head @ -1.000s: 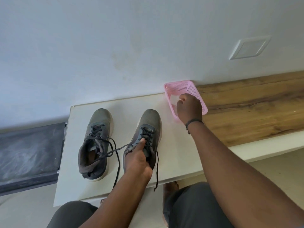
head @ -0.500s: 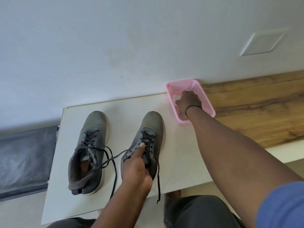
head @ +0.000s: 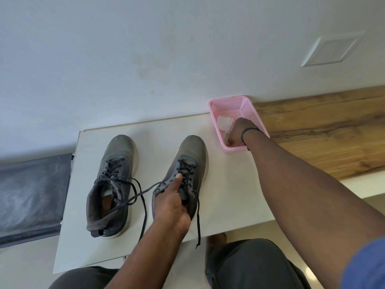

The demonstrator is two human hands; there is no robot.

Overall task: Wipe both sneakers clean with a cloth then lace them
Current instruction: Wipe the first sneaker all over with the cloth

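Note:
Two grey sneakers with loose black laces stand side by side on a white board (head: 225,205), toes toward the wall. My left hand (head: 173,203) grips the tongue and collar of the right sneaker (head: 192,151), thumb on the laces. The left sneaker (head: 116,155) stands alone with its laces trailing across to the other shoe. My right hand (head: 236,132) reaches down inside a pink mesh basket (head: 233,104) at the wall, fingers curled on a white cloth (head: 224,122) lying in it.
A wooden bench top (head: 323,132) runs to the right of the basket. A dark panel (head: 31,190) lies left of the board. The white wall rises close behind. My knees sit just under the board's near edge.
My right hand went from above the basket's rim down into it and now holds the white cloth. The left hand stays on the right sneaker.

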